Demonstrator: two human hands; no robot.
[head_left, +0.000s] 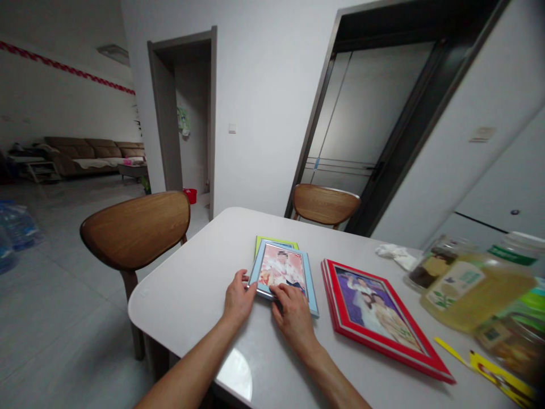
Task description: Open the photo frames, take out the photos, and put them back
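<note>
A light-blue picture frame [312, 288] with a pinkish photo lies tilted slightly on the white table. My left hand [239, 298] grips its lower left corner, thumb along the edge and fingers at the side. My right hand [293, 313] is closed on the lower edge, its fingers over the front and covering part of the photo. Behind and partly under the blue frame shows a yellow-green frame [260, 241]. To the right lies a red picture frame [430, 363] with a photo of people in it, apparently stacked on another red one.
On the table's right side [191, 284] stand a large bottle of yellow oil [464, 289], jars [440, 255] and a crumpled white tissue [395, 255]. Yellow strips [502, 375] lie near the right edge. Wooden chairs [140, 227] stand at the left and far sides.
</note>
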